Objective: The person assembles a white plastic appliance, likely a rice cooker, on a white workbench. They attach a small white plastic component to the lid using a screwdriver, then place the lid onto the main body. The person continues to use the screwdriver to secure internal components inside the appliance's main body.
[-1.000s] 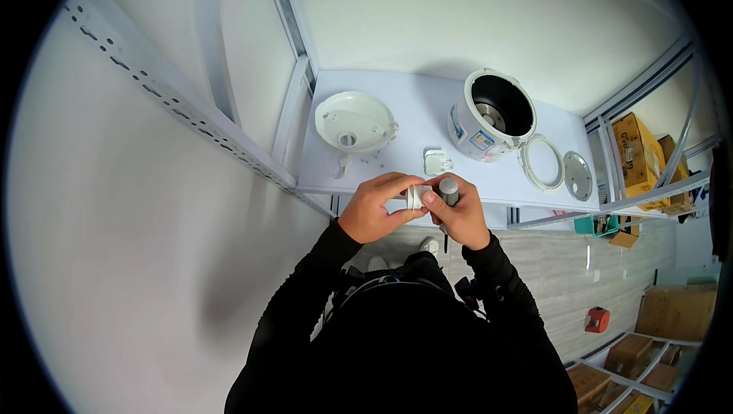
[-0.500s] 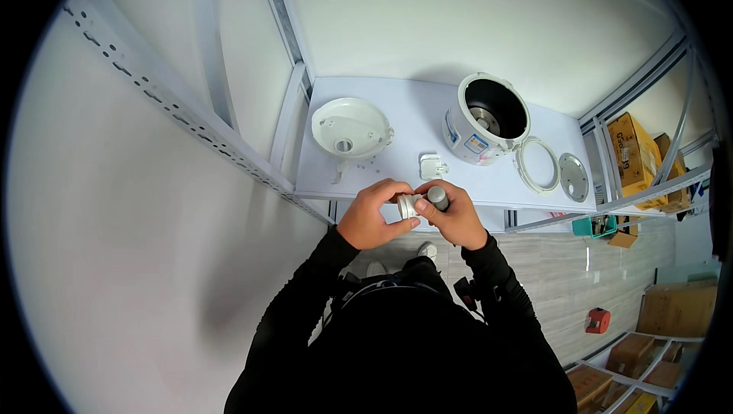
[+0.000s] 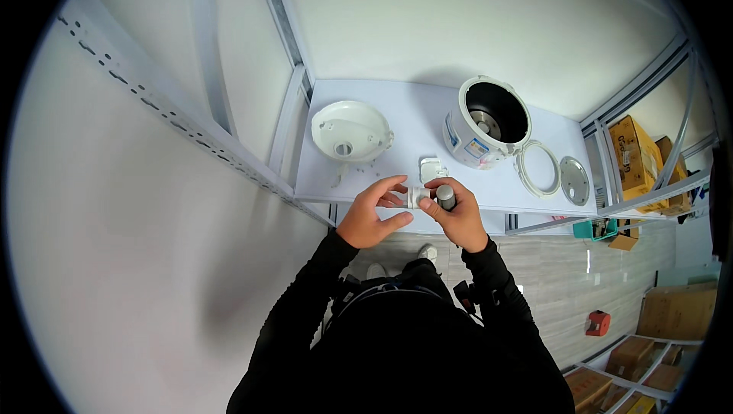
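Head view, left hand (image 3: 374, 218): thumb and fingers parted around one end of the small white part (image 3: 416, 197); fingertip contact is hard to make out.
Right hand (image 3: 460, 218): grasping that part and a grey-handled tool (image 3: 446, 194).
Small white part: between the hands, near the shelf's front edge.
Shelf (image 3: 416, 112): white shell (image 3: 366, 120) left, cooker body (image 3: 467, 141), ring (image 3: 522, 170) and disc (image 3: 574, 181) right.

White tabletop (image 3: 416, 120), bowl-shaped cover (image 3: 368, 125), tiny bits (image 3: 358, 175), white fitting (image 3: 430, 167), black-lined pot (image 3: 463, 144), pale ring (image 3: 522, 173), grey disc (image 3: 574, 182)
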`<action>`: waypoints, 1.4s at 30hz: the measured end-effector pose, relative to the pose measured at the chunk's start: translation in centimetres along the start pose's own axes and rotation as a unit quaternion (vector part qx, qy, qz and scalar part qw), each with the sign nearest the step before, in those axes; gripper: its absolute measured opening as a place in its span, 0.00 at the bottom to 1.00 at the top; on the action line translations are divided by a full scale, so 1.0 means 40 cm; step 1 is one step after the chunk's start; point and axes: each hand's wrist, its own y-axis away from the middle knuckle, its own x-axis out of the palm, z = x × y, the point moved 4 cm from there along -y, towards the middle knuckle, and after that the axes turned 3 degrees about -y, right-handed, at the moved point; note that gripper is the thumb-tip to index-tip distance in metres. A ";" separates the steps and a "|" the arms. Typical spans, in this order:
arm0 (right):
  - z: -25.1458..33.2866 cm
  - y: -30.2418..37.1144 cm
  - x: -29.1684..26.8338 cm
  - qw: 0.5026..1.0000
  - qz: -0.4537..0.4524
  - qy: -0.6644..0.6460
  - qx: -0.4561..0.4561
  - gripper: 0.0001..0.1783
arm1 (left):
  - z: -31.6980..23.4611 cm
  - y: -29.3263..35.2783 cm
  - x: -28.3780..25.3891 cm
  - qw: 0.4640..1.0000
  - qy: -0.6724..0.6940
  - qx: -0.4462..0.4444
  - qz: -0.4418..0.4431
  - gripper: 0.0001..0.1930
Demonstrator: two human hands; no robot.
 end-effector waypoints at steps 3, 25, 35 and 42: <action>-0.004 -0.013 0.002 1.000 0.016 0.006 -0.008 0.19 | -0.012 -0.010 -0.003 0.999 0.005 0.040 0.029 0.33; -0.029 -0.124 -0.071 0.993 -0.041 -0.105 0.019 0.18 | 0.499 -0.086 -0.249 0.864 -0.020 -0.277 -0.420 0.41; -0.070 -0.141 -0.092 0.995 -0.041 -0.094 0.016 0.18 | 0.490 -0.147 -0.219 0.857 0.216 -0.297 -0.362 0.23; -0.034 -0.135 -0.106 0.997 -0.058 -0.031 -0.040 0.22 | 0.369 -0.176 -0.200 0.834 0.382 -0.194 -0.346 0.22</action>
